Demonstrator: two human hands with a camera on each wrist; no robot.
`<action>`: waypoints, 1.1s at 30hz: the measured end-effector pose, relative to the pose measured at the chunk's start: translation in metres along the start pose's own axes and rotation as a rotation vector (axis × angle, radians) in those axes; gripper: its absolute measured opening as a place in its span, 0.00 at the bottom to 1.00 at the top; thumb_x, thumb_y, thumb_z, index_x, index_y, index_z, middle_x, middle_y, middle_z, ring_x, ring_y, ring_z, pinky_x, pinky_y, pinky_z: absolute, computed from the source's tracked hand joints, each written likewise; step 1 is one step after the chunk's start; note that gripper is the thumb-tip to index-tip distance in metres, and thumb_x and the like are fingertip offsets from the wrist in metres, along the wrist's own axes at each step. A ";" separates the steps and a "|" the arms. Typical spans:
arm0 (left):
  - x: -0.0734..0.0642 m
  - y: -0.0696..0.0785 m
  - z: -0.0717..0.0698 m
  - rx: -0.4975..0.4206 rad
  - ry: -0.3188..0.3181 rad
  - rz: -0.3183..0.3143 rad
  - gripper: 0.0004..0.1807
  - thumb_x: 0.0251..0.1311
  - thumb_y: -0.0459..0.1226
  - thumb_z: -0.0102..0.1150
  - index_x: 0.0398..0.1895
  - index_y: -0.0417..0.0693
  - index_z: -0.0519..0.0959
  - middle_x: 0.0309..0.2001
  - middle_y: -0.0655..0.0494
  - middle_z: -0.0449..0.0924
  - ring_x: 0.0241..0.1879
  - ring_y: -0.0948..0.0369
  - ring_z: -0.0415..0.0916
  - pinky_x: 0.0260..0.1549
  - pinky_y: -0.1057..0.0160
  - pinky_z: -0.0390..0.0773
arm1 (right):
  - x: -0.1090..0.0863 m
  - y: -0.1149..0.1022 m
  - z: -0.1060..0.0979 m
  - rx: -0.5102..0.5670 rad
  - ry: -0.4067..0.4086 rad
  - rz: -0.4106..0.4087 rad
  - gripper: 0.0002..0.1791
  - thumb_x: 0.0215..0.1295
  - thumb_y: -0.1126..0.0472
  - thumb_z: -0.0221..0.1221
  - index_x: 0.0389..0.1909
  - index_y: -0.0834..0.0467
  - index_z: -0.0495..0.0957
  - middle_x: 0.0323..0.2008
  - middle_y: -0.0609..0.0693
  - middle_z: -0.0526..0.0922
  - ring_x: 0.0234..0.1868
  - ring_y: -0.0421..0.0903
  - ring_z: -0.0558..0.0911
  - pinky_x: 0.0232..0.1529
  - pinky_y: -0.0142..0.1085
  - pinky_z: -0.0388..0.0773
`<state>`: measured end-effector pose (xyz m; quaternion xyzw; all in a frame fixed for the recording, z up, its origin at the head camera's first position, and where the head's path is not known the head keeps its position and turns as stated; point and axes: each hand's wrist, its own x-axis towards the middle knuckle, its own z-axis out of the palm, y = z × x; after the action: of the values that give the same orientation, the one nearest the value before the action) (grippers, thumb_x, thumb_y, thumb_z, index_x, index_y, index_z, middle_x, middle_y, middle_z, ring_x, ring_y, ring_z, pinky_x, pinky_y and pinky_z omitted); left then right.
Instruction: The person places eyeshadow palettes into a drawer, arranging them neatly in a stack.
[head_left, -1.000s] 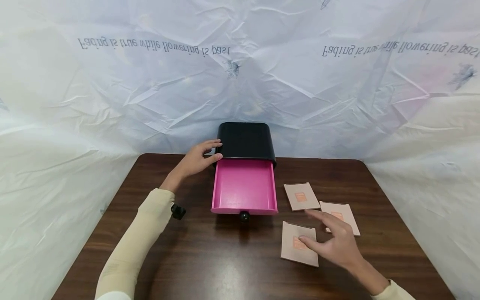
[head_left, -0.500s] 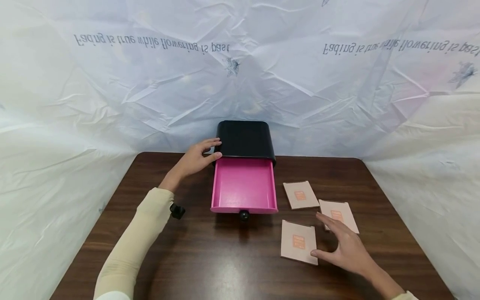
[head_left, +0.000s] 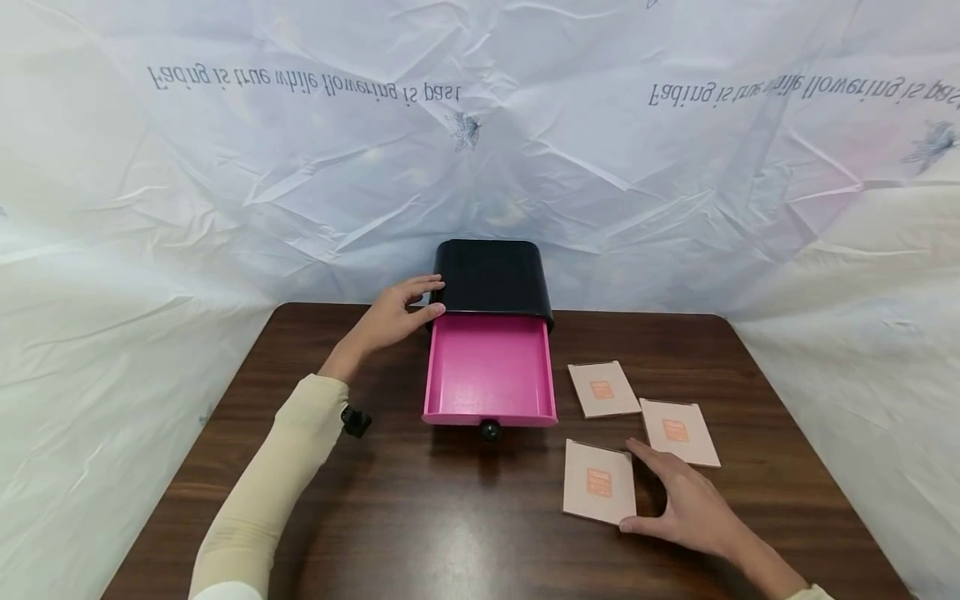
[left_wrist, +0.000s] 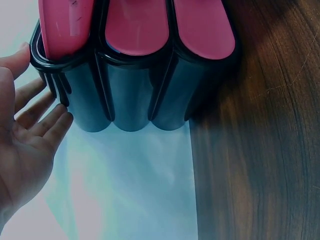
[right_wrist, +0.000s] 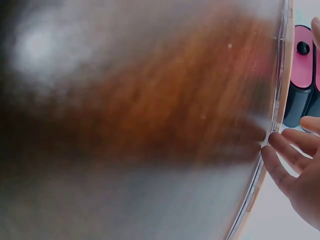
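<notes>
A black cabinet [head_left: 491, 279] stands at the back of the table, its top pink drawer [head_left: 491, 367] pulled out and bare inside. My left hand [head_left: 393, 317] rests against the cabinet's left side with extended fingers. On the right, my right hand [head_left: 686, 500] spreads thumb and forefinger around the right edge of the nearest thin pale-pink square case [head_left: 588, 500], close to its two right corners. Fingers of the right hand [right_wrist: 295, 165] come up to a thin clear-and-peach edge in the right wrist view; firm contact is hard to judge.
Two similar square cases lie beyond: one [head_left: 592, 400] beside the drawer, another [head_left: 693, 446] farther right. The drawer's black knob [head_left: 491, 431] sticks out at the front. In the left wrist view, two shut drawers [left_wrist: 205, 30] sit beside the pulled-out one. White printed sheeting [head_left: 480, 167] hangs behind.
My right hand first drew back to the right from above the near case, then lowered to its right edge. The left hand, cabinet and cases stay where they were.
</notes>
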<state>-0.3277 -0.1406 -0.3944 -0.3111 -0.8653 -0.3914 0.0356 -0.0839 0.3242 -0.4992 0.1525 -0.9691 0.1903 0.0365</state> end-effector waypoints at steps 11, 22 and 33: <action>0.001 0.001 0.000 -0.005 0.018 0.027 0.30 0.72 0.50 0.60 0.72 0.47 0.73 0.75 0.52 0.66 0.72 0.50 0.67 0.68 0.49 0.71 | 0.006 -0.001 0.003 -0.047 -0.021 -0.050 0.67 0.39 0.19 0.68 0.73 0.61 0.68 0.66 0.54 0.78 0.59 0.56 0.79 0.50 0.56 0.80; 0.000 0.000 0.000 -0.007 0.033 0.022 0.29 0.72 0.49 0.61 0.71 0.47 0.74 0.75 0.53 0.67 0.71 0.50 0.67 0.67 0.47 0.72 | 0.006 -0.002 0.004 -0.111 -0.050 -0.091 0.66 0.41 0.17 0.65 0.74 0.59 0.68 0.69 0.57 0.74 0.62 0.60 0.76 0.54 0.61 0.75; -0.001 -0.001 0.001 -0.013 0.020 0.011 0.30 0.72 0.51 0.60 0.72 0.48 0.73 0.75 0.53 0.66 0.71 0.51 0.68 0.66 0.45 0.73 | 0.007 -0.003 0.004 -0.106 -0.071 -0.061 0.66 0.40 0.18 0.68 0.72 0.63 0.70 0.66 0.64 0.73 0.64 0.64 0.75 0.57 0.62 0.75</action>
<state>-0.3272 -0.1411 -0.3965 -0.3119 -0.8607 -0.3998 0.0446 -0.0898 0.3184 -0.5012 0.1864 -0.9735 0.1317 0.0158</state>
